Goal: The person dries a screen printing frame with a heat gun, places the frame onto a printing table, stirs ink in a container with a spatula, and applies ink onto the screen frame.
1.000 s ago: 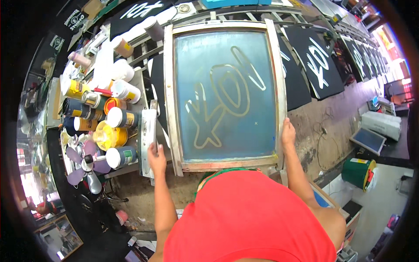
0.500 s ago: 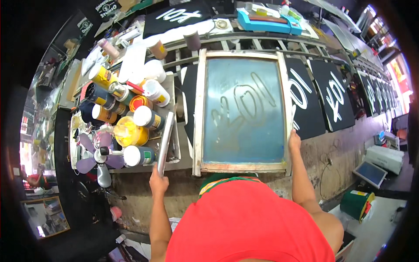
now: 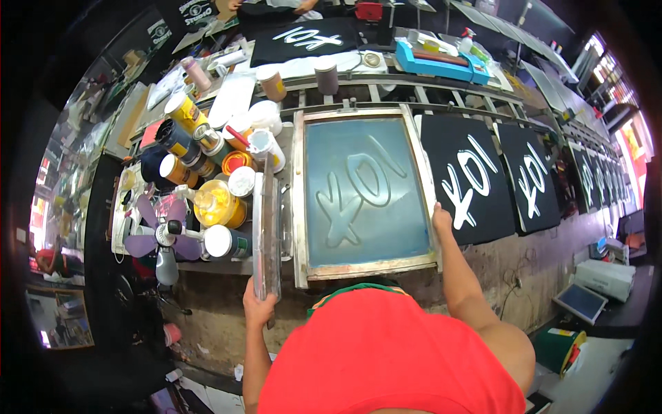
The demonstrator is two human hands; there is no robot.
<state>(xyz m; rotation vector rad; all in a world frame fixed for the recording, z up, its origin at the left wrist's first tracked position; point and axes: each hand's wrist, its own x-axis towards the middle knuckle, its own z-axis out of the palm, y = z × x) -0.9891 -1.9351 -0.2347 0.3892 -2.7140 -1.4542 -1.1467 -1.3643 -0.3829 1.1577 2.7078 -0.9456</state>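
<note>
My left hand is closed round the lower end of a long silver squeegee, held upright beside the paint tubs. Its brownish blade side faces right. With my right hand I grip the right rail of a wooden-framed printing screen. The screen lies in front of me, its blue-grey mesh showing large outlined lettering. What is under the screen is mostly hidden. To its right lies a black shirt with white lettering, and a second printed black shirt is beyond that.
Several paint tubs, including an open yellow one, crowd the left bench by a purple-bladed fan. Metal rails run behind the screen. Farther back are a blue tray, another black shirt and another person's hands.
The screen has shifted left and toward me, uncovering more of the shirt on its right. My left hand has turned the squeegee more upright, showing its blade side. Another person's hands have appeared at the back.
</note>
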